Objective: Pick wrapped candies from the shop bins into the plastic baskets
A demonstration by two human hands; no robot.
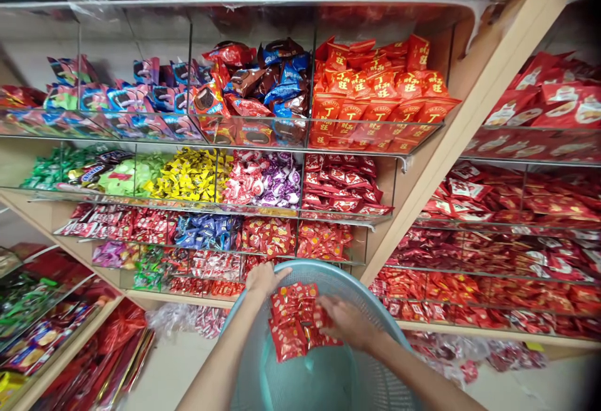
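Note:
A deep blue-green plastic basket (310,386) with perforated walls stands in front of me below the shelves. My left hand (264,279) is closed over its far left rim. Inside the upper part of the basket is a cluster of small red candy packets (287,339) with gold and pale round prints. My right hand (345,322) reaches in from the right, its slightly blurred fingers curled on the right side of these packets. Similar red packets (267,235) fill a shelf compartment just behind the basket.
Tiered shelves with glass fronts hold candies, including yellow-wrapped ones (190,174), purple ones (280,179) and large red bags (375,98). A wooden upright (451,141) separates a right-hand shelf unit. Plastic-bagged goods (188,320) lie on the floor under the lowest shelf.

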